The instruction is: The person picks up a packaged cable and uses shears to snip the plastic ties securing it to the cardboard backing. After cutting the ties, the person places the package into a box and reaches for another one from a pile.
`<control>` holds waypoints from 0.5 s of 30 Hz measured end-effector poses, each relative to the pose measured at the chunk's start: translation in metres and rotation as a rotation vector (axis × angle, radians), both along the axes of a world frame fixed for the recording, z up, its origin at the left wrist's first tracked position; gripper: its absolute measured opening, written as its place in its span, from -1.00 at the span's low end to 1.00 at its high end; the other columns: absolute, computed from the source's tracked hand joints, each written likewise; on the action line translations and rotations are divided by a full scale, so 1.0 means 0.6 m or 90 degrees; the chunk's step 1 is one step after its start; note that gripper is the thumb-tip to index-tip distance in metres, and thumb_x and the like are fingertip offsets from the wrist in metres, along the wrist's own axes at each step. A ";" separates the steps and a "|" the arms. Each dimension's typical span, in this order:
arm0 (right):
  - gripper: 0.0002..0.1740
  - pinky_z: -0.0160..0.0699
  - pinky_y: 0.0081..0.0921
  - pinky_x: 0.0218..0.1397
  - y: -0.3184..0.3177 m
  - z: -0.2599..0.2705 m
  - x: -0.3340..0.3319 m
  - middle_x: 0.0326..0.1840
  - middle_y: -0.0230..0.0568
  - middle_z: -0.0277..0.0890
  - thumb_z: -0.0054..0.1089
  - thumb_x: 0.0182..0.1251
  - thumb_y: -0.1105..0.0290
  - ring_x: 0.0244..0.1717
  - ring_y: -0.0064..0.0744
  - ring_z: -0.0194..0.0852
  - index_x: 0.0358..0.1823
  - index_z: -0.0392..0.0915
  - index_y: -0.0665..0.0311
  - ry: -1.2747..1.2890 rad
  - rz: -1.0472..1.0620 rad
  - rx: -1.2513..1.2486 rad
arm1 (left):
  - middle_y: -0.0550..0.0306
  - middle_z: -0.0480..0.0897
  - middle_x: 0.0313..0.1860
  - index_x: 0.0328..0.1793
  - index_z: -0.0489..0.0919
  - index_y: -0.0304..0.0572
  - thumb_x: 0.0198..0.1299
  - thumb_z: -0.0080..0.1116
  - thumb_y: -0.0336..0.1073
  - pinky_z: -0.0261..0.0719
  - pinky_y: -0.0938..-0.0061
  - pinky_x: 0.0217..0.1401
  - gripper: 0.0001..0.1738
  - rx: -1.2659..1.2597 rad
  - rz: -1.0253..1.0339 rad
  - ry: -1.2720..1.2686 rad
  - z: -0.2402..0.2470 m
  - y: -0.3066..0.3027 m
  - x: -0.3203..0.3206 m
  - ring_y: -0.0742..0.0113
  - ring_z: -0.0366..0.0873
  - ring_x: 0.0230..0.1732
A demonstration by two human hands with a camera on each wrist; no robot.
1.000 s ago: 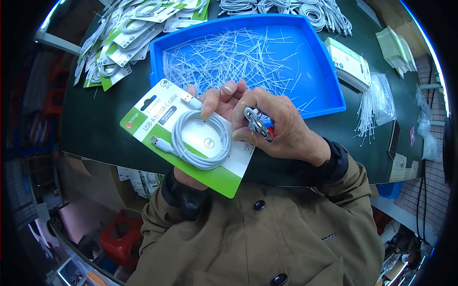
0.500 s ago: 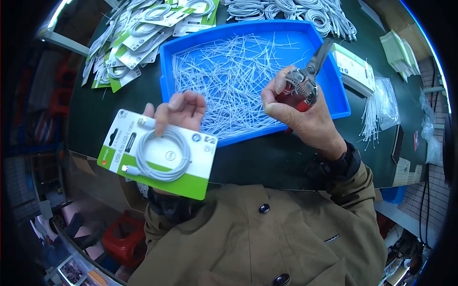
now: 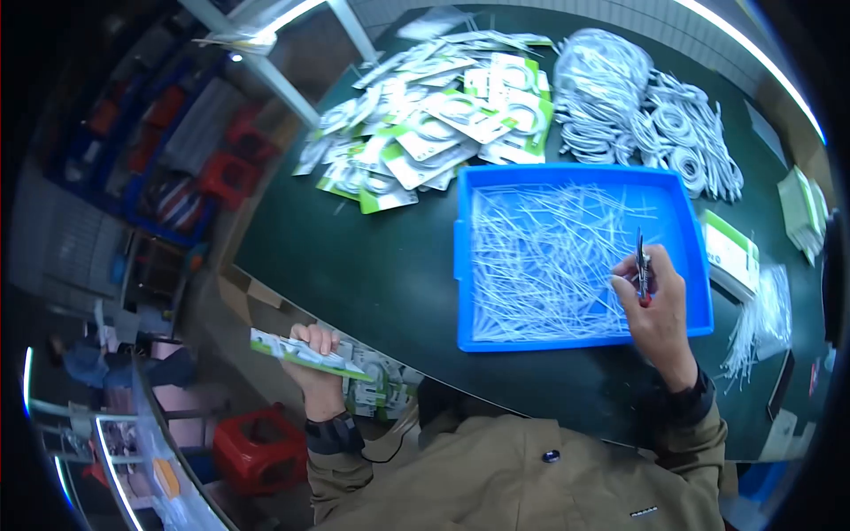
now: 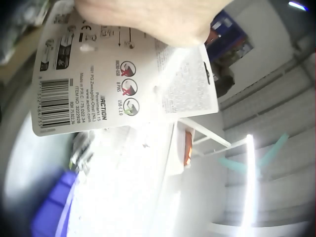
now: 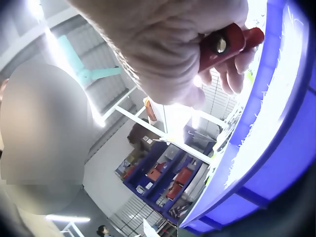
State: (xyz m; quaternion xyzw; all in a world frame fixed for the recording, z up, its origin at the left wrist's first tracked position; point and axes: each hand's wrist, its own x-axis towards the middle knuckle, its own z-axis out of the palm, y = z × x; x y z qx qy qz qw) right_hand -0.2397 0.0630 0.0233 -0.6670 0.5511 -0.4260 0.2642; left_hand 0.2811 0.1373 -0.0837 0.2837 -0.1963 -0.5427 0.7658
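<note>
My left hand (image 3: 319,389) grips a carded USB cable (image 3: 274,347) beyond the table's front edge, fingers curled over its front. In the head view the card is seen nearly edge-on. The left wrist view shows the card's printed white back (image 4: 89,98) with a barcode. Over the right part of the blue tray (image 3: 584,345), my right hand (image 3: 664,319) holds red-handled cutting pliers (image 3: 641,265) with the metal end pointing away from me. One red handle (image 5: 222,47) shows in the palm in the right wrist view. Many thin white cable ties (image 3: 549,265) lie in the tray.
Finished-looking carded cables (image 3: 425,133) are heaped at the back left, bundled loose cables (image 3: 620,97) at the back. Stacked cards (image 3: 730,257) and bagged ties (image 3: 772,310) lie right of the tray. More carded cables (image 3: 381,380) sit below the table edge, near a red stool (image 3: 257,447).
My left hand has carried the carded cable leftward past the table edge and tipped it nearly edge-on. My right hand, still holding the pliers, has come over the tray. The head view has swung left.
</note>
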 end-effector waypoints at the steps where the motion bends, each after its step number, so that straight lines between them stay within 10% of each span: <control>1: -0.70 0.50 -0.36 -0.22 0.001 0.006 0.003 -0.32 -0.16 0.58 0.52 0.37 0.45 -0.39 -0.31 0.54 -0.04 0.54 0.36 0.039 0.001 -0.015 | 0.20 0.45 -0.47 -0.27 0.42 0.02 0.71 -0.39 0.40 0.51 0.19 0.00 -0.29 0.148 0.175 -0.075 0.003 0.013 0.013 0.23 0.40 -0.44; 4: -0.63 0.58 -0.19 -0.13 0.011 0.030 0.000 -0.25 -0.02 0.59 0.59 0.27 0.42 -0.26 0.03 0.59 -0.04 0.55 0.35 0.148 0.121 0.043 | 0.19 0.57 -0.25 -0.11 0.50 -0.02 0.67 -0.37 0.45 0.53 0.08 0.19 -0.27 0.286 0.441 -0.138 -0.025 0.044 0.058 0.19 0.55 -0.18; 10: -0.64 0.52 -0.05 -0.01 0.027 -0.002 0.016 -0.20 -0.03 0.56 0.42 -0.03 0.60 -0.05 0.12 0.54 -0.15 0.56 0.28 0.385 0.390 0.028 | 0.06 0.62 0.09 0.13 0.57 -0.13 0.55 -0.20 0.34 0.42 -0.02 0.47 -0.33 0.603 0.508 -0.368 -0.129 0.151 0.131 0.10 0.58 0.19; 15: -0.65 0.46 -0.02 -0.07 0.023 -0.032 0.032 -0.25 -0.04 0.52 0.30 -0.10 0.68 -0.11 0.12 0.51 -0.20 0.53 0.29 0.390 0.368 -0.041 | -0.01 0.62 0.14 0.17 0.57 -0.17 0.43 -0.02 0.08 0.48 0.04 0.44 -0.50 0.396 0.460 -0.577 -0.056 0.041 0.058 0.05 0.59 0.21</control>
